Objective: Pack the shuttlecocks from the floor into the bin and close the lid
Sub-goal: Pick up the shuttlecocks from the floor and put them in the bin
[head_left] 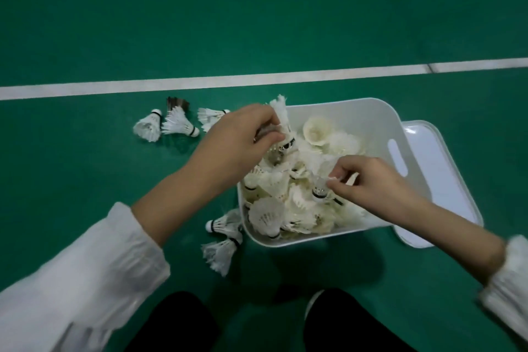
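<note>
Left hand (240, 134) pinching a shuttlecock (281, 114), right hand (368, 180) pinching another over the bin (357, 111). Light, crushable feathers: grip near the cork.

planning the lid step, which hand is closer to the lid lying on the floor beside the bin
Right. The right hand is over the bin's right half, near the wall that the lid lies against. The left hand is over the bin's left edge, farther away.

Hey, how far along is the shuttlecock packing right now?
Mostly done: the white bin is heaped with shuttlecocks. In hand: the left hand holds one shuttlecock over the bin's rim; the right hand pinches another in the pile. Left: a cluster on the floor beyond the bin, two near its front corner, and the lid lies beside the bin.
</note>
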Demonstrator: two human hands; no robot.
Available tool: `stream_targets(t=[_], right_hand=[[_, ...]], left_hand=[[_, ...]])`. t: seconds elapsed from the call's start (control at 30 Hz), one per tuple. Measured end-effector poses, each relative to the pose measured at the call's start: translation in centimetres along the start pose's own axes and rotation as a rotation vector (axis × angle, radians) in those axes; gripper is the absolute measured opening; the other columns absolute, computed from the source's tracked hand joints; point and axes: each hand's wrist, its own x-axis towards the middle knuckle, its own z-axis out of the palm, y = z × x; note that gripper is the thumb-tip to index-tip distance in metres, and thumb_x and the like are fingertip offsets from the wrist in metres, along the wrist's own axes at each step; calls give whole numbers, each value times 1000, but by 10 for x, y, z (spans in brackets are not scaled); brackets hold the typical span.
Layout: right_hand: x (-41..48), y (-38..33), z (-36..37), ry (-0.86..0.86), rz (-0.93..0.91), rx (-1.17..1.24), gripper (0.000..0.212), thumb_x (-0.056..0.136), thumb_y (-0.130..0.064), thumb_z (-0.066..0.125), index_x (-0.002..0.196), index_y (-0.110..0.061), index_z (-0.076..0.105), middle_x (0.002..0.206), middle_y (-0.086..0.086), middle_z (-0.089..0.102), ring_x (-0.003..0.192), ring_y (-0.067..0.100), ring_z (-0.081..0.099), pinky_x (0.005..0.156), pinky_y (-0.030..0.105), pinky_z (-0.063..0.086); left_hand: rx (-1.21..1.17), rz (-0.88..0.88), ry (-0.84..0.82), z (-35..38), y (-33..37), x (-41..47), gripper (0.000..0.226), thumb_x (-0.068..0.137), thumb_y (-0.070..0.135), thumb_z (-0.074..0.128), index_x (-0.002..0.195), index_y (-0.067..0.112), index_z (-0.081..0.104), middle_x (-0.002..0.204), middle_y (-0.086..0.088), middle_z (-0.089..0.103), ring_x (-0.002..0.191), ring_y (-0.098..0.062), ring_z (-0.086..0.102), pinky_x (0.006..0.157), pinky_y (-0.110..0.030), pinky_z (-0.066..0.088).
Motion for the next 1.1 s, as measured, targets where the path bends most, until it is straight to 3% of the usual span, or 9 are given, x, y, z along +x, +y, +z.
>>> stream_targets(t=[0.1, 0.27, 0.4, 0.5, 0.6, 0.7, 0.77, 0.93, 1.1], right_hand=[[-2, 17, -6, -34, 55, -175, 14, 82, -26, 62, 70, -22, 57, 76, -6, 62, 71, 11, 56, 60, 26, 41], [8, 52, 8, -316, 165, -240, 9, 80, -23, 67, 84, -16, 69, 78, -3, 62, 75, 15, 56, 53, 15, 36], [16, 65, 19, -440, 170, -125, 25, 81, -23, 70, 99, -6, 68, 91, 6, 66, 84, 21, 58, 60, 23, 37], [15, 66, 3, -463, 164, -93, 33, 82, -26, 69, 114, -17, 65, 119, 1, 62, 101, 16, 56, 76, 22, 37], [6, 59, -26, -272, 105, -43, 35, 81, -32, 70, 115, -33, 62, 133, -9, 53, 105, 13, 60, 90, 26, 44], [-6, 41, -46, 15, -63, 223, 31, 80, -25, 71, 107, -36, 61, 112, -23, 55, 83, 2, 59, 81, 20, 49], [-10, 29, -44, -6, -149, 281, 37, 81, -20, 70, 113, -33, 58, 113, -21, 52, 82, 4, 59, 77, 16, 49], [-3, 24, -20, 9, -133, 237, 25, 83, -19, 67, 102, -26, 52, 113, -8, 51, 82, 12, 61, 77, 36, 54], [6, 24, -15, -58, -87, 359, 60, 82, -21, 69, 128, -33, 34, 115, -9, 49, 81, 17, 62, 77, 34, 54]], left_hand=[[11, 10, -30, 16, 8, -1, 17, 88, 31, 57, 88, 14, 59, 81, 5, 57, 73, -9, 49, 65, -26, 40], [1, -38, -44, 30, 9, -1, 14, 87, 31, 59, 89, 17, 59, 82, 5, 57, 75, -6, 52, 68, -26, 43], [31, -47, -109, 45, 16, 4, 14, 87, 31, 58, 90, 18, 59, 82, 6, 56, 75, -3, 50, 67, -22, 41], [40, -44, -169, 55, 21, 6, 11, 88, 33, 57, 89, 22, 57, 84, 11, 54, 77, 0, 49, 67, -15, 38], [35, -21, -207, 62, 30, 11, 8, 89, 35, 55, 88, 27, 53, 85, 15, 52, 77, 0, 48, 68, -19, 39], [49, 21, -219, 66, 42, 16, 6, 90, 34, 52, 89, 29, 49, 83, 18, 48, 75, 4, 46, 65, -13, 35], [42, 38, -227, 68, 49, 16, 5, 91, 32, 51, 90, 32, 46, 83, 22, 44, 75, 10, 44, 63, -9, 34], [9, 40, -262, 66, 50, 9, 6, 92, 31, 51, 88, 29, 46, 81, 21, 45, 76, 11, 44, 65, -8, 34], [-22, 47, -300, 64, 45, 6, 13, 90, 34, 52, 91, 21, 53, 84, 16, 51, 77, 5, 47, 65, -11, 36]])
